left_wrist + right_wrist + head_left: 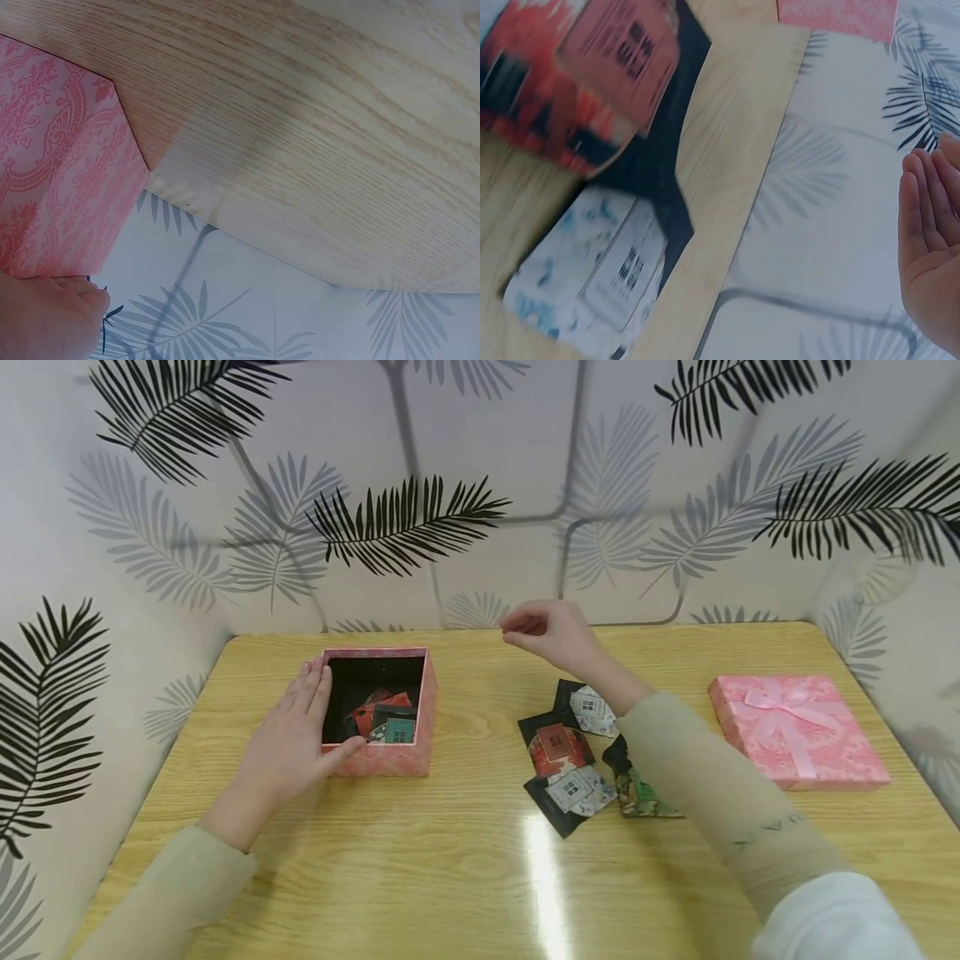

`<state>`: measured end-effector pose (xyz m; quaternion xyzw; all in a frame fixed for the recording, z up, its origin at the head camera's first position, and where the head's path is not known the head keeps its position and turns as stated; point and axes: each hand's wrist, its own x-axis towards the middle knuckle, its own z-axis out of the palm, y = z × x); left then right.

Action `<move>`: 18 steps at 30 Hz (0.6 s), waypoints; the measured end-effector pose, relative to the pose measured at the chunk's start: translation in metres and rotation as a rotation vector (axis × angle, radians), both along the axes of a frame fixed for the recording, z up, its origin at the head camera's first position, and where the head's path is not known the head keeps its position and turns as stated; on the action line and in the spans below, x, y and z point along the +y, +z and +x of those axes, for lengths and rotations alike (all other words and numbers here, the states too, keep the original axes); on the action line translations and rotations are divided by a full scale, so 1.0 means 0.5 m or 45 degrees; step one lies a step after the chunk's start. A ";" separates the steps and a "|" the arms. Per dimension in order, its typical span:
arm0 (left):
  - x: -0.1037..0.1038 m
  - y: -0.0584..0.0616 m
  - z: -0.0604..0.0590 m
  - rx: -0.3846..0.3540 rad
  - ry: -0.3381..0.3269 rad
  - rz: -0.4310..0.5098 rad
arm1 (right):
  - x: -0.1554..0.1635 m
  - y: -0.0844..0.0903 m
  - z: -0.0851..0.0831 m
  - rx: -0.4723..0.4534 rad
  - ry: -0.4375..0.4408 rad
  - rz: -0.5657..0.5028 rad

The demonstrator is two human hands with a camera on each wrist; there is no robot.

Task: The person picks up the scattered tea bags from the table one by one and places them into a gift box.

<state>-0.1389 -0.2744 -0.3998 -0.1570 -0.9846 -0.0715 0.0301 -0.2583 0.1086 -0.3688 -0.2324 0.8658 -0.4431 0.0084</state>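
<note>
My left hand (291, 739) rests along the left side of an open pink box (397, 762), its fingers straight at the rim and its thumb over the front edge. Inside the black-lined box lie several small packets, among them a red packet (378, 710) and a dark packet with a teal label (399, 730). My right hand (555, 631) is raised near the back of the table, fingers loosely curved, with nothing visible in it. On the table below the right forearm are a red-and-black packet (556, 742), white-labelled packets (572, 788) and a green-labelled packet (647, 795).
A pink box lid (798, 735) with a ribbon bow lies on the right of the wooden table (450, 868). Behind the table hangs a pale leaf-patterned cloth (510, 460), which also covers both sides. The right sleeve partly covers the packets.
</note>
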 end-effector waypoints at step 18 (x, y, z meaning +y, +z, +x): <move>-0.001 -0.005 0.000 0.009 0.002 0.012 | 0.163 -0.048 -0.002 -0.004 -0.195 0.088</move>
